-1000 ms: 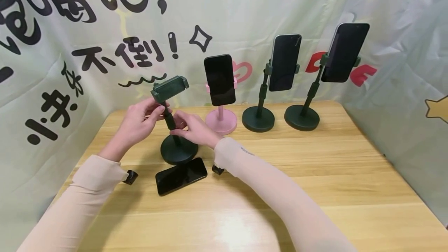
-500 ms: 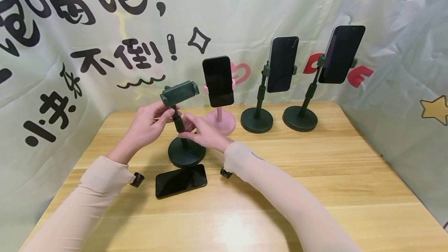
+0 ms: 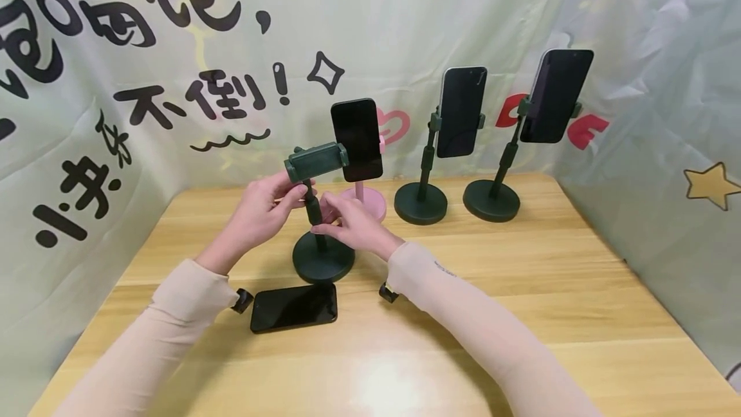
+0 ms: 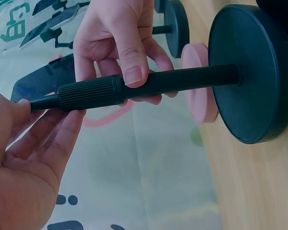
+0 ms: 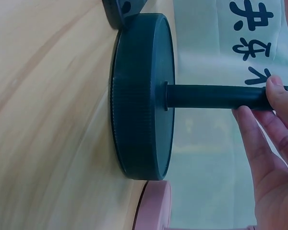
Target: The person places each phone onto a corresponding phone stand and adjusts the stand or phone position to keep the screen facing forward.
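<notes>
A dark green phone stand (image 3: 323, 264) with a round base, telescopic pole and vacant clamp (image 3: 316, 162) is between both hands. My left hand (image 3: 263, 211) pinches the thin upper pole just under the clamp. Lower down, beneath the ribbed collar (image 4: 91, 93), thumb and fingers of my right hand (image 3: 360, 229) pinch the thicker pole (image 5: 206, 97). The base (image 5: 139, 96) is at the tabletop; whether it fully touches I cannot tell. A black phone (image 3: 294, 308) lies flat, screen up, just in front of the base.
Behind the clamp stands a pink phone stand (image 3: 375, 203) holding a phone (image 3: 361, 147). Two more green stands (image 3: 420, 203) (image 3: 492, 201) with upright phones are farther right. A printed cloth (image 3: 405, 18) hangs behind the wooden table (image 3: 550, 275).
Both hands have moved right together with the green stand, and its clamp now overlaps the phone in the pink stand. The grip looks the same, and the camera view has shifted slightly.
</notes>
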Demonstrator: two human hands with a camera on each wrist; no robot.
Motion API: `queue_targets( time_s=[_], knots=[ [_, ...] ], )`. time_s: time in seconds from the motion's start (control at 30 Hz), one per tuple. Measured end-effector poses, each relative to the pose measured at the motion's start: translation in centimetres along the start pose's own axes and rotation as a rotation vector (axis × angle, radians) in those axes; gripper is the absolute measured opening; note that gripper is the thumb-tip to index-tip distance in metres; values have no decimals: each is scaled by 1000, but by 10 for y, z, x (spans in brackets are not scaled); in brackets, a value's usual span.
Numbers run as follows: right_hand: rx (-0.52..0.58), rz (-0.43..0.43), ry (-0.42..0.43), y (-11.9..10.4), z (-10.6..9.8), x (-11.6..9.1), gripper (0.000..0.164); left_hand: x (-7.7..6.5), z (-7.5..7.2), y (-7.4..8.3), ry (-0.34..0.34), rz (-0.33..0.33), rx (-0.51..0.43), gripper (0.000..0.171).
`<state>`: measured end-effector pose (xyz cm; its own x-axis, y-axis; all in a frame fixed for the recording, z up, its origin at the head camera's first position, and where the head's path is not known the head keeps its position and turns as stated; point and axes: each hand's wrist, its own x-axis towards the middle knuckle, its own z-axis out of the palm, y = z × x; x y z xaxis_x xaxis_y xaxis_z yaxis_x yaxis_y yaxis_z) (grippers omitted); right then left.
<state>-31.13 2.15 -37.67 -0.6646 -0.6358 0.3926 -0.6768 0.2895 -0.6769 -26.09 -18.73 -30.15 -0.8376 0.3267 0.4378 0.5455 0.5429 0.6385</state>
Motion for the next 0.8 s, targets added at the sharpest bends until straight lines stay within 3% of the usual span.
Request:
queue_targets(
  time_s=[0.37, 0.57, 0.8],
  knots=[
    [102, 62, 3, 4, -17, -22, 28, 8, 19, 17, -13, 11, -47, 28],
    [82, 92, 15, 4, -26, -33, 29, 11, 26, 23, -12, 29, -64, 34],
    [48, 79, 53, 5, -33, -45, 31, 13, 32, 30, 0, 48, -103, 28]
  ],
)
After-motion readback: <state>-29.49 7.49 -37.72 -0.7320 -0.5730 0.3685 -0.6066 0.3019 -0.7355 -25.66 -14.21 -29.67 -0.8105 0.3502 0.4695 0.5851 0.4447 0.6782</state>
